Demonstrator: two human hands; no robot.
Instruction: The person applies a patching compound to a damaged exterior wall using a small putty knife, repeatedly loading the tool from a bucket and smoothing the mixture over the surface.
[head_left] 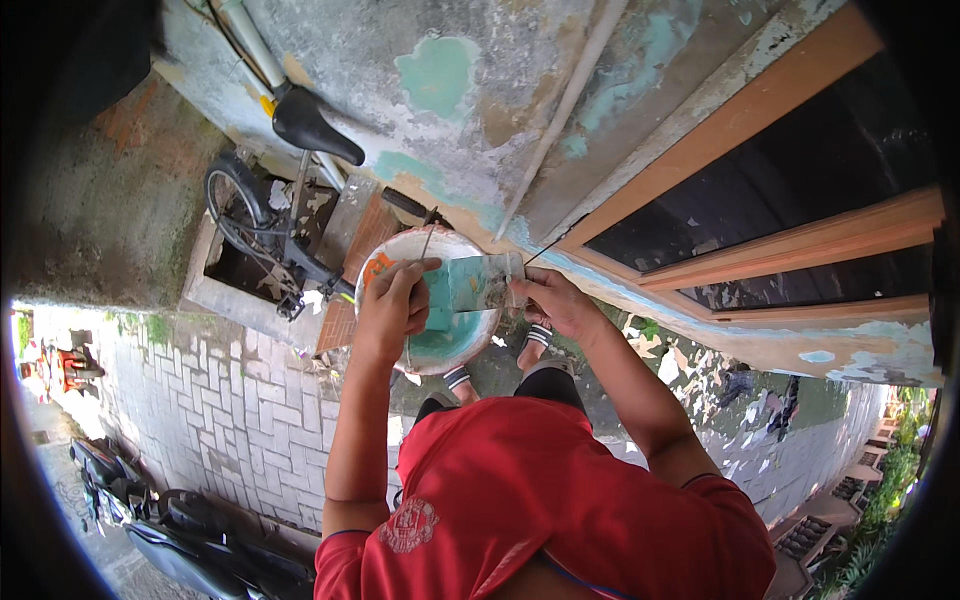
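Between my hands, above a bucket, is a flat scraper-like plate [484,283] smeared with teal and grey paint. My left hand [393,305] is closed at its left end, fingers curled and the index finger along its upper corner. My right hand [558,302] pinches the right end between thumb and fingers. A thin dark rod or wire [557,238] slants up from beside the right fingertips; whether the hand holds it is unclear. Below, the round white-rimmed bucket [467,362] contains teal paint. A thin stick or wire [431,235] rises by the left hand at the bucket's far side.
A peeling wall [440,140] stands ahead, with a wood-framed window [790,255] on the right. A bicycle [290,225] leans at the far left. Paint flakes lie on the ground at right. Sandalled feet [535,345] show below the bucket. Parked motorcycles [190,540] stand at lower left.
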